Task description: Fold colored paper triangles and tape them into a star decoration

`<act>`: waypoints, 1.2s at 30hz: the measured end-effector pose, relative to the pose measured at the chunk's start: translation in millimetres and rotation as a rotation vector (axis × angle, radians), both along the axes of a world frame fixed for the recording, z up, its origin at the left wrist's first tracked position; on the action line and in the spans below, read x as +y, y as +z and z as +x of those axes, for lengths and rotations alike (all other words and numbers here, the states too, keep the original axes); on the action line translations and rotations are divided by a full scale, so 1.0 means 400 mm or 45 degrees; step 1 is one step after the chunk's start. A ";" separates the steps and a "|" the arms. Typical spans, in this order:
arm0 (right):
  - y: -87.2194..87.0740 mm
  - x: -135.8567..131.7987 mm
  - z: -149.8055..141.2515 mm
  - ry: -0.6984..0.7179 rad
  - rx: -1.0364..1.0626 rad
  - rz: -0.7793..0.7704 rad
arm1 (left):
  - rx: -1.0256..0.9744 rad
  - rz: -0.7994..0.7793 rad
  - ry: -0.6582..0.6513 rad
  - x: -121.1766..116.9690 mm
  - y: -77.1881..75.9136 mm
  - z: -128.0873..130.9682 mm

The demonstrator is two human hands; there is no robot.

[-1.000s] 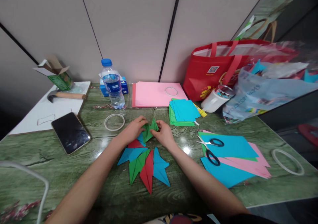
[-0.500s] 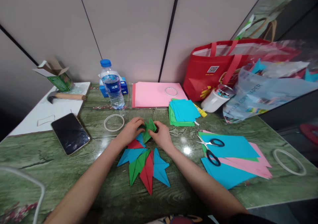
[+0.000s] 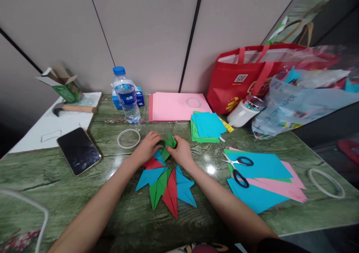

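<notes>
My left hand (image 3: 148, 146) and my right hand (image 3: 182, 152) meet over the middle of the green table (image 3: 84, 193). Both pinch a folded green paper piece (image 3: 168, 145) between their fingertips, the left from its left side, the right from its right. Just below the hands lies a fan of folded paper points (image 3: 166, 187) in blue, green and red, flat on the table. A little blue and red paper shows under my left hand.
A phone (image 3: 79, 150), tape rings (image 3: 129, 138), a water bottle (image 3: 126, 95) and pink sheets (image 3: 176, 106) lie behind and left. Blue and green squares (image 3: 207, 126), black scissors (image 3: 238, 168) on coloured sheets (image 3: 266, 180), a glue bottle (image 3: 242, 112), a red bag (image 3: 246, 77) and a plastic bag fill the right.
The hands stay on the green piece, fingers shifting slightly. The fan of folded points sits a little lower and to the right in view, mostly from a small head movement.
</notes>
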State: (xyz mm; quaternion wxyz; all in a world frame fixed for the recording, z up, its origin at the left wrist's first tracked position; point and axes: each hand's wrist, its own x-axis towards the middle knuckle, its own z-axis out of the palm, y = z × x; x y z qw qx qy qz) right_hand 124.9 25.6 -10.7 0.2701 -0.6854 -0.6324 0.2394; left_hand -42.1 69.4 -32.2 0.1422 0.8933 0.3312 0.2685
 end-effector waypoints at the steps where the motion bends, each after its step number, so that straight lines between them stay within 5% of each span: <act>1: 0.001 0.004 0.000 -0.007 -0.003 -0.022 | 0.015 0.004 -0.004 0.006 0.005 0.001; 10: 0.007 0.035 0.007 0.100 0.031 -0.119 | 0.256 0.006 -0.160 0.058 0.055 0.001; 29: 0.033 0.050 0.000 0.075 -0.135 -0.311 | 0.273 -0.037 -0.123 0.033 0.035 -0.008; 36: 0.027 0.031 -0.018 0.019 -0.183 -0.274 | 0.149 -0.152 -0.317 0.059 0.046 -0.039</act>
